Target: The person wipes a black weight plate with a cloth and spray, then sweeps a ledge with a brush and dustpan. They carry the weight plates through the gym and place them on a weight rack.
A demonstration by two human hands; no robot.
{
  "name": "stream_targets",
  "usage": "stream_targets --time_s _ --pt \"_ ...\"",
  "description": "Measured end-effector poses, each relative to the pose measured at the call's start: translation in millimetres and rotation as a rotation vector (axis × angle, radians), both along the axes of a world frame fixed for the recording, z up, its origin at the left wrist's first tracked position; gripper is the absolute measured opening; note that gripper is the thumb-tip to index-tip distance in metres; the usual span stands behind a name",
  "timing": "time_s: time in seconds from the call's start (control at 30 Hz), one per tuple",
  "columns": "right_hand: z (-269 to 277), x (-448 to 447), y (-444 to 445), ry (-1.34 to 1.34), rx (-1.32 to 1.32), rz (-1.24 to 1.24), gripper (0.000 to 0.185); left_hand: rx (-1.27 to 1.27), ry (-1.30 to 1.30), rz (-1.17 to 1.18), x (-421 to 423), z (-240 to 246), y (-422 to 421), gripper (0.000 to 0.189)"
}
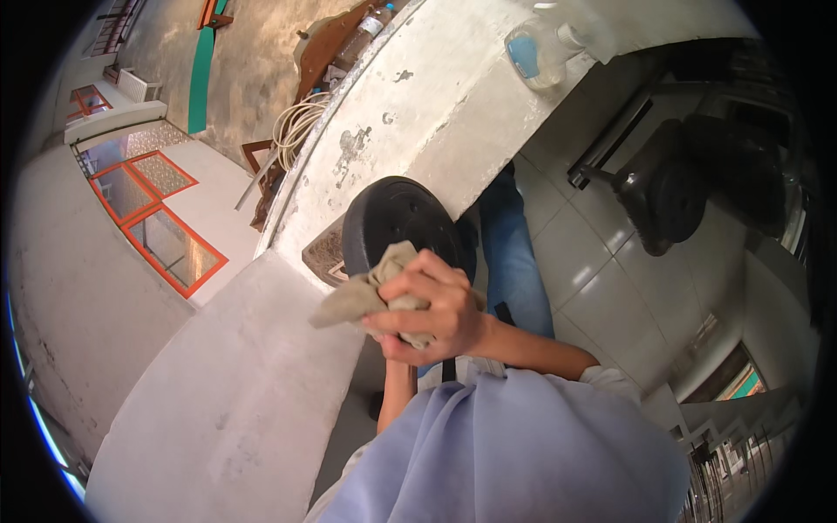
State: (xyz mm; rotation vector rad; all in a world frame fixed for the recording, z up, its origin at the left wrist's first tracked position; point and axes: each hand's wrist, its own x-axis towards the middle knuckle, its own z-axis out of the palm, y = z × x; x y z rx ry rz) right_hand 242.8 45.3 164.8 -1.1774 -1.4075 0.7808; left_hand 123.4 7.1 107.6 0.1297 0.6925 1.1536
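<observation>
A crumpled beige cloth [346, 302] is bunched between my two hands, one end sticking out to the left. My right hand [435, 307] grips it from above with curled fingers. Beneath, my left hand [396, 352] is against the cloth, mostly hidden by the cloth and my right hand. Just beyond the hands is a round black object [412, 219] with a thick rim; the cloth and fingers overlap its near edge in the view. Part of a brown patterned panel [325, 253] shows at its left, on the pale ledge [392, 124].
A clear bottle with a blue label [541, 55] lies on the ledge at upper right. Beyond the ledge are a coiled pale hose [295, 131] and a plastic bottle [356, 42]. A black padded seat [673, 189] stands over the tiled floor [608, 294] at right.
</observation>
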Motion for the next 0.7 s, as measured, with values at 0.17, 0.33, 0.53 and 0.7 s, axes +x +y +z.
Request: stream_targets --time_s 0.17,0.33,0.53,0.7 --pt "-58 23 73 -0.043 -0.153 -0.267 0.009 -0.04 0.108 -0.086 -2 9 -11 0.094" --pt "-100 32 4 -0.027 -0.517 -0.421 0.008 0.139 -0.111 -0.056 -6 4 -6 0.093" --pt "-92 50 -28 -0.21 -0.633 -0.337 0.011 0.165 -0.081 0.036 -29 3 2 0.089" --pt "-113 97 63 -0.537 -0.216 -0.576 0.014 0.192 -0.05 0.06 -40 9 11 0.085"
